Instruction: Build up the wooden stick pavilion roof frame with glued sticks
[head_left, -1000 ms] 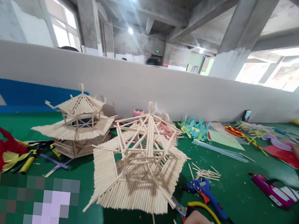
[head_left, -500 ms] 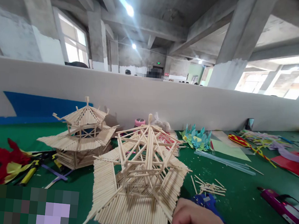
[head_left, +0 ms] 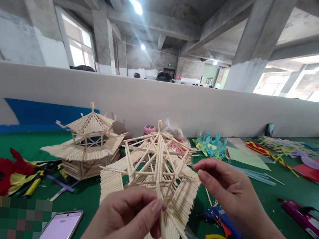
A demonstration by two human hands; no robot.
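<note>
1. Both hands are up in frame now. 0.5 s ago only one showed, low at the bottom edge. A phone (head_left: 60, 230) now shows at lower left.
2. Left hand (head_left: 127, 221), bottom centre: thumb + forefinger closed on a thin pale stick (head_left: 163, 232).
3. Stick's long axis is near upright, top leaning slightly left, lower end running off toward the bottom edge.
4. Stick sits just in front of the open-frame pavilion (head_left: 155, 160), at its near roof edge. Can't tell if they touch.
5. Right hand (head_left: 231, 190), right of centre: half open, fingers loosely curled, nothing in it. Fingertips are just beside the pavilion's right eave.
6. Left hand is the nearer to the stick; right hand is beside and above it.
7. Pavilion: bare wood sticks, slatted eaves, top still a skeleton, standing mid-frame on the green surface (head_left: 253, 203).
8. Also there: finished pavilion (head_left: 87, 139) to the left and a blue glue gun (head_left: 220, 217) below the right hand.
</note>
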